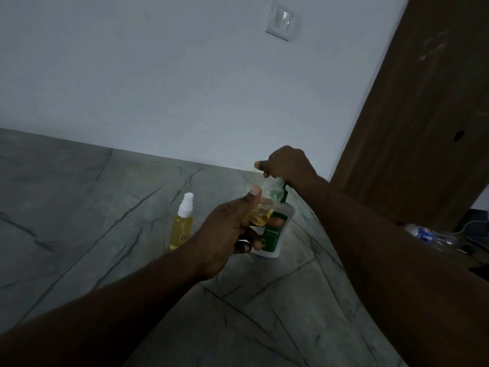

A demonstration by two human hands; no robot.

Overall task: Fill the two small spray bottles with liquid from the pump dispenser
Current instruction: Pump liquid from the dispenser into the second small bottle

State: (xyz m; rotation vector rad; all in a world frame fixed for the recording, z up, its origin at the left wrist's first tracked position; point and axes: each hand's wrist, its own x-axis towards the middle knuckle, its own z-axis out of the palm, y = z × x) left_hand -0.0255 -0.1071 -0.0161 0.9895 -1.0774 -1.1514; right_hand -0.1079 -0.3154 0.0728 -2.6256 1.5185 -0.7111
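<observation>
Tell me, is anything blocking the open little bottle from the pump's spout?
Nothing visible does. The left hand holds the uncapped bottle tilted with its mouth right up at the pump dispenser, whose top the right hand covers. The capped spray bottle stands apart, off to the left.

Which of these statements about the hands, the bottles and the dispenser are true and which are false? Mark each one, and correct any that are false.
1. The left hand holds an uncapped small bottle partly filled with yellow liquid. True.
2. The right hand rests flat on the floor. False: it is on top of the pump dispenser.
3. The second spray bottle stands upright on the marble surface with its white spray top on. True.
4. The standing spray bottle is empty. False: it holds yellow liquid.
5. The held bottle's open neck is close under the pump's top. True.
</observation>
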